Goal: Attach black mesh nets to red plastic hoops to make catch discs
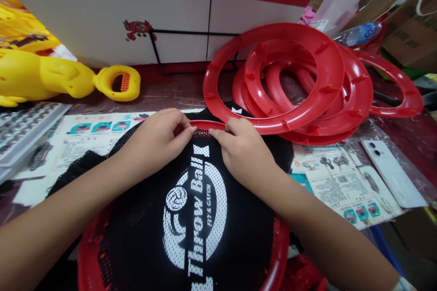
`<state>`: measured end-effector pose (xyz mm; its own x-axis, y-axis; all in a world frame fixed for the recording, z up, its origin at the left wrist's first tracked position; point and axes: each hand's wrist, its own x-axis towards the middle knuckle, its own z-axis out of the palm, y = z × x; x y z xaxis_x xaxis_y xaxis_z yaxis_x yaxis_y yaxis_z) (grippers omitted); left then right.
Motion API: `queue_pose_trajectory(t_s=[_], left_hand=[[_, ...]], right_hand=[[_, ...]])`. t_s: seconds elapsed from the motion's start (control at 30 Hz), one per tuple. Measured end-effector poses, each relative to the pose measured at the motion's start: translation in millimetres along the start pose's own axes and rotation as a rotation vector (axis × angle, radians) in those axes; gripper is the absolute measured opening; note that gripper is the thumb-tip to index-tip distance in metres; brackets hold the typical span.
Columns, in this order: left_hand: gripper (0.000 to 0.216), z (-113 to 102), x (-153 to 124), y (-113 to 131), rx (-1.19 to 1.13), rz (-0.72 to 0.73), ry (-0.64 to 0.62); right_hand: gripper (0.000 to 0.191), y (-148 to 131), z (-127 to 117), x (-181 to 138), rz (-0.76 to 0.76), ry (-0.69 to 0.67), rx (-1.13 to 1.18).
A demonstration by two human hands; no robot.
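Observation:
A black mesh net (pixel 191 209) printed with white "Throw Ball" lettering is stretched over a red plastic ring (pixel 278 254) right in front of me. My left hand (pixel 155 138) and my right hand (pixel 242 148) meet at the far edge of that ring (pixel 208 124). Both hands pinch the edge of the mesh against the red rim, fingertips almost touching each other. The near part of the ring is cut off by the bottom of the view.
A stack of several bare red rings (pixel 307 77) lies behind my right hand. Printed paper cards (pixel 344 182) and a white phone (pixel 392 170) lie at right. A yellow plastic toy (pixel 68 77) and a grey tray (pixel 23 129) sit at left. Cardboard boxes (pixel 170 9) line the back.

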<state>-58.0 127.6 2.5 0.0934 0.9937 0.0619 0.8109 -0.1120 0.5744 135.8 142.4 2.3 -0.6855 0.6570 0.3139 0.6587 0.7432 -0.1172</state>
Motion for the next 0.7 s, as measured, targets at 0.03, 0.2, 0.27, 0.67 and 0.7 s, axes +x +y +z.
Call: queue_pose_trajectory(t_s=[0.03,0.2,0.27,0.67,0.7], left_hand=[[0.016,-0.1,0.3,0.3,0.001,-0.01,0.0],[0.018,-1.0,0.6,0.2,-0.006,-0.006,0.057],[0.021,-0.4,0.4,-2.0,-0.016,0.012,0.092],[0.021,3.1,3.2,-9.5,-0.082,-0.031,0.019],[0.021,3.4,3.3,-9.8,-0.09,-0.025,0.017]], right_hand=[[0.032,0.2,-0.1,0.2,0.017,-0.003,0.004],[0.032,2.0,-2.7,1.2,0.071,0.003,0.001],[0.032,3.2,-3.2,2.0,0.074,0.012,0.018],[0.031,4.9,-2.2,7.8,0.096,0.051,0.147],[0.031,5.0,-2.0,8.4,0.109,0.038,0.149]])
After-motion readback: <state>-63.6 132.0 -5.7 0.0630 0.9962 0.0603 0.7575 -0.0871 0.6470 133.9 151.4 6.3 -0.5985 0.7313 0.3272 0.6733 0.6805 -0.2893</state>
